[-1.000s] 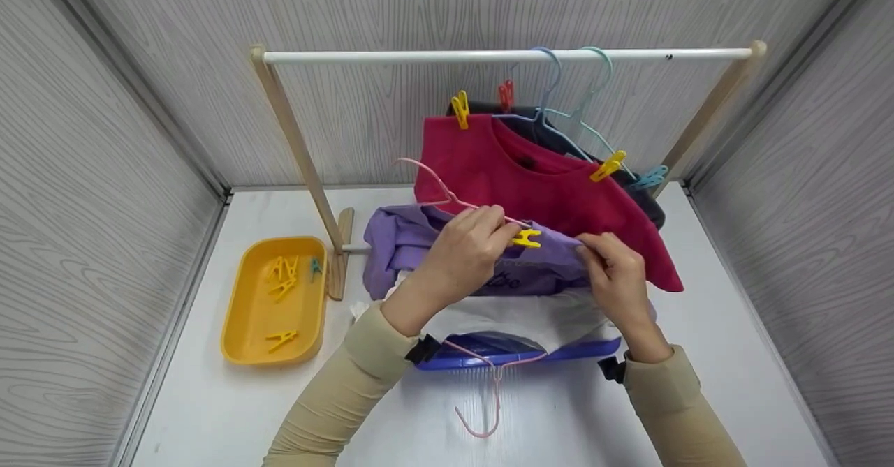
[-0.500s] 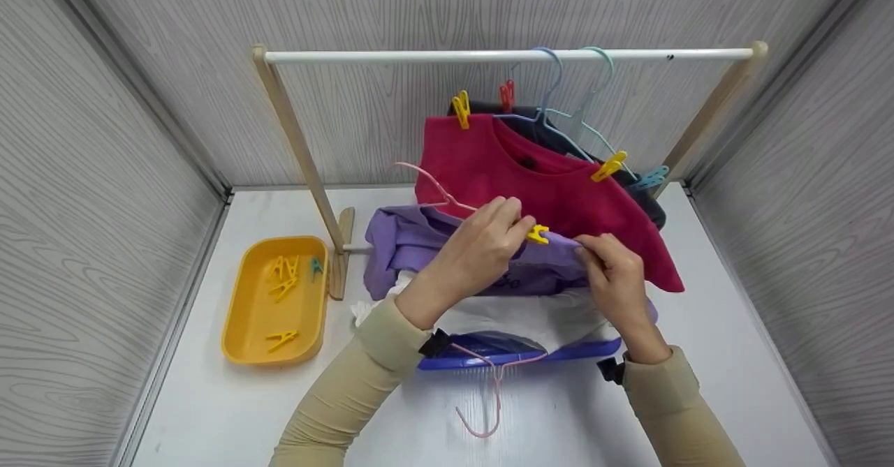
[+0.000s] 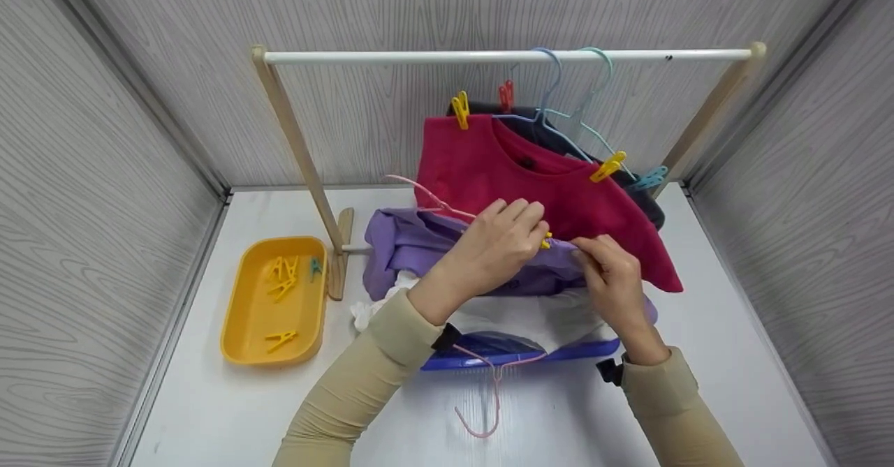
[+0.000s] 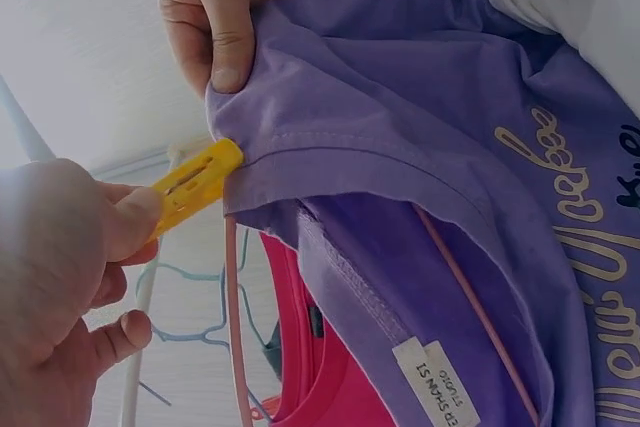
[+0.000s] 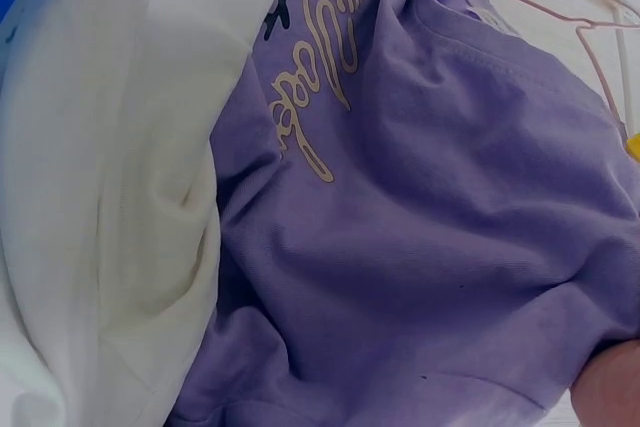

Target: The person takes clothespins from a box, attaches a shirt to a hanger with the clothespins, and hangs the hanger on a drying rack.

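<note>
At the creased purple shirt (image 4: 400,97), the left hand (image 3: 497,249) pinches a slotted yellow clothespin (image 4: 196,186), the right hand (image 3: 613,282) fabric (image 4: 275,57).

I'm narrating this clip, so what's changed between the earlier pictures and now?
The left hand, its grip on the yellow plastic clothespin, moved right along the purple cloth shirt, toward the right hand. The thin pink hanger in that shirt shifted slightly down and left. Nothing was newly grabbed or released; the right hand stayed pinching the shirt.
</note>
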The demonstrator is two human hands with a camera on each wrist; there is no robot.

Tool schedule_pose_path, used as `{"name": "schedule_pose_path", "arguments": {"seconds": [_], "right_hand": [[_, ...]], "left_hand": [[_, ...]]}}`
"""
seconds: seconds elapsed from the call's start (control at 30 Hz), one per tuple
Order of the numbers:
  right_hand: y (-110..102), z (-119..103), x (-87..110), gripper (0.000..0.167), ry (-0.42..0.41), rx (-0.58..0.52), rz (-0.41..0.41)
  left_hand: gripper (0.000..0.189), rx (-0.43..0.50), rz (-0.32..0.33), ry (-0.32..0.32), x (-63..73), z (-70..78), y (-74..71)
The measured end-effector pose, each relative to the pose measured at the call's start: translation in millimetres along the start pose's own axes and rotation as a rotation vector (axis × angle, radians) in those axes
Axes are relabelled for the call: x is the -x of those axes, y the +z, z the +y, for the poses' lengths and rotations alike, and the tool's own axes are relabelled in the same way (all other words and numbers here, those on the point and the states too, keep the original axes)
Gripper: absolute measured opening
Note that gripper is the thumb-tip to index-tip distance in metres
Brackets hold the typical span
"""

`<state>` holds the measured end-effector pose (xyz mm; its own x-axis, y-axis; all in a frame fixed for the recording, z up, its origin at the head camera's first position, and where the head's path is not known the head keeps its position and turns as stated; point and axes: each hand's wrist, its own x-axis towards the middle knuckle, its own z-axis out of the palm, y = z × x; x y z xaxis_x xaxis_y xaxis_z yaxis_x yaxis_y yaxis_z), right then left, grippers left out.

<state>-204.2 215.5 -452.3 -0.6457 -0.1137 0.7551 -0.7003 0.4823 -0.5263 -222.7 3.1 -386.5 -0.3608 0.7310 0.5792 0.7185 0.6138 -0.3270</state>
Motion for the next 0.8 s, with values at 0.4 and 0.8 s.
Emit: {"name": "schedule_pose_path", "arguments": {"seconds": [0.4, 0.8], "right_hand": [[0, 3, 1.6, 0.017, 0.004, 0.022, -0.023], [-8, -6, -0.6, 0.017, 0.172, 0.33, -0.277]], "left_hand": [[0.026, 0.048, -0.075, -0.018, -2.8, 5.7, -0.4], [0.036, 0.512, -0.129, -0.1, 18.5, 0.8, 6.6]]}}
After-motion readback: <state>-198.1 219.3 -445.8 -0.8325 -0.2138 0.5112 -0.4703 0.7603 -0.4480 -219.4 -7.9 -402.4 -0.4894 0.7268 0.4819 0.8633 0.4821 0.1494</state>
